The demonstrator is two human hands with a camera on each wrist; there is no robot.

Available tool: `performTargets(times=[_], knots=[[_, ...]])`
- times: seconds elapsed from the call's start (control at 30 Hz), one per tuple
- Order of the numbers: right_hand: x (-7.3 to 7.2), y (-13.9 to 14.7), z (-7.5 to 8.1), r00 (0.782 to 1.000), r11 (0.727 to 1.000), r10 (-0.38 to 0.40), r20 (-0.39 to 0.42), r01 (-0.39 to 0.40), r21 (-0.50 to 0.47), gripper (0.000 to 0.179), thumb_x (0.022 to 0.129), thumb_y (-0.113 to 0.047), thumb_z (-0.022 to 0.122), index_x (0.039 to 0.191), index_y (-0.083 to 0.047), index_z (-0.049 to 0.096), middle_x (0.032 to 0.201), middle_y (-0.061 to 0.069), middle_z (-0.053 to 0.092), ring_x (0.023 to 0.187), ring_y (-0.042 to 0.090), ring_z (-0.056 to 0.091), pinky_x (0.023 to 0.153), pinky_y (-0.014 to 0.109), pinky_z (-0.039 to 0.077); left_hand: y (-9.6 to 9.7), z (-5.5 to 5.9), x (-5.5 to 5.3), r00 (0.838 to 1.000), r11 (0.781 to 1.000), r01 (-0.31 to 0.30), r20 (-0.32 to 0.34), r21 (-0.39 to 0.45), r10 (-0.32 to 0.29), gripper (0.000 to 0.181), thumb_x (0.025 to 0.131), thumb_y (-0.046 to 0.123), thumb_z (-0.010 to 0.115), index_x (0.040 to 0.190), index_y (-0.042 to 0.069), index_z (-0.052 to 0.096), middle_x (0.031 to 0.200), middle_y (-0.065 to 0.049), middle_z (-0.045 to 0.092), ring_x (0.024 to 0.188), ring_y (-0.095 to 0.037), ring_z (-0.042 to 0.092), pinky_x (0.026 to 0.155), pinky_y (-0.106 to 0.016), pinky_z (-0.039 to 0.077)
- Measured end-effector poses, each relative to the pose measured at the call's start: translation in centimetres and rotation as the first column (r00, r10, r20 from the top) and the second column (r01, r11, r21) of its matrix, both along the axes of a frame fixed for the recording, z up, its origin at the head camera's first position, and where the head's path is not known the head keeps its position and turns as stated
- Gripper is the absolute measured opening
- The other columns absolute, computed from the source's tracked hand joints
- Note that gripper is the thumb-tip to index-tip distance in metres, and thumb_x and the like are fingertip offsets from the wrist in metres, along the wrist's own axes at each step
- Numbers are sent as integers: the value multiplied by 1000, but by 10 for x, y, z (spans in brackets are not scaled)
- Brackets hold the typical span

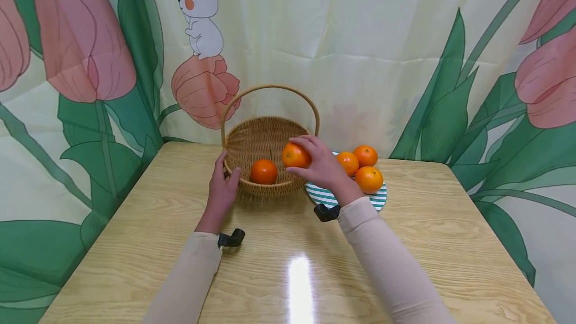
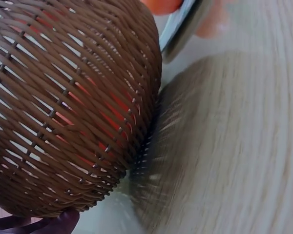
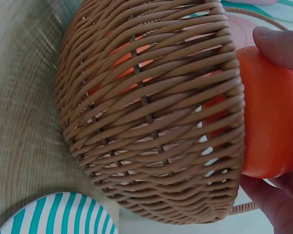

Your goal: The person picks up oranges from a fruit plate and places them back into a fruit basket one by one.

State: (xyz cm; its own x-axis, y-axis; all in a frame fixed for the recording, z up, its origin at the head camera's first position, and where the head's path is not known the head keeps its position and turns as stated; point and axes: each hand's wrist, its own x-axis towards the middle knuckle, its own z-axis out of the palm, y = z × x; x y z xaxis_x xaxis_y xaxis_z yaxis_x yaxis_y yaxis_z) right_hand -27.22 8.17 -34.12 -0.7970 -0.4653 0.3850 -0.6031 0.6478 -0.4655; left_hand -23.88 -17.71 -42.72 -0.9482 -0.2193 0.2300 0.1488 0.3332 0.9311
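Note:
A brown wicker basket (image 1: 270, 191) with a tall arched handle stands at the back of the table. Inside it lies a round orange-red fruit (image 1: 264, 172), glimpsed through the weave in both wrist views. My right hand (image 1: 321, 164) holds an orange (image 1: 295, 156) between thumb and fingers, over the basket's right part; in the right wrist view this orange (image 3: 271, 117) is beside the rim. On the basket's left side, my left hand (image 1: 223, 184) grips the rim, thumb toward the front. Only its fingertips (image 2: 63, 223) show in the left wrist view, against the wicker.
Right of the basket, a round mat with green and white stripes (image 1: 321, 195) carries several oranges (image 1: 369, 180), partly behind my right hand. The wooden table (image 1: 270, 264) reaches back to a curtain (image 1: 360, 64) printed with tulips and a rabbit.

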Motion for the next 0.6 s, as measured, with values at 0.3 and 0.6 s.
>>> performTargets(times=[0.3, 0.6], knots=[[-8, -13, 1, 996, 979, -14, 88, -5, 204, 63, 72, -51, 68, 127, -29, 47, 129, -2, 45, 101, 21, 51, 81, 37, 48, 5, -1, 2, 991, 995, -92, -96, -30, 89, 53, 91, 26, 44, 142, 19, 29, 141, -13, 39, 123, -30, 45, 98, -49, 39], [-17, -21, 3, 984, 924, 0, 177, -68, 376, 58, 68, -53, 70, 117, -27, 50, 109, -3, 53, 85, 17, 52, 71, 30, 45, 6, 1, 4, 982, 987, -152, -119, -53, 145, 50, 89, 18, 43, 138, 16, 35, 135, -14, 45, 117, -28, 50, 93, -49, 42]])
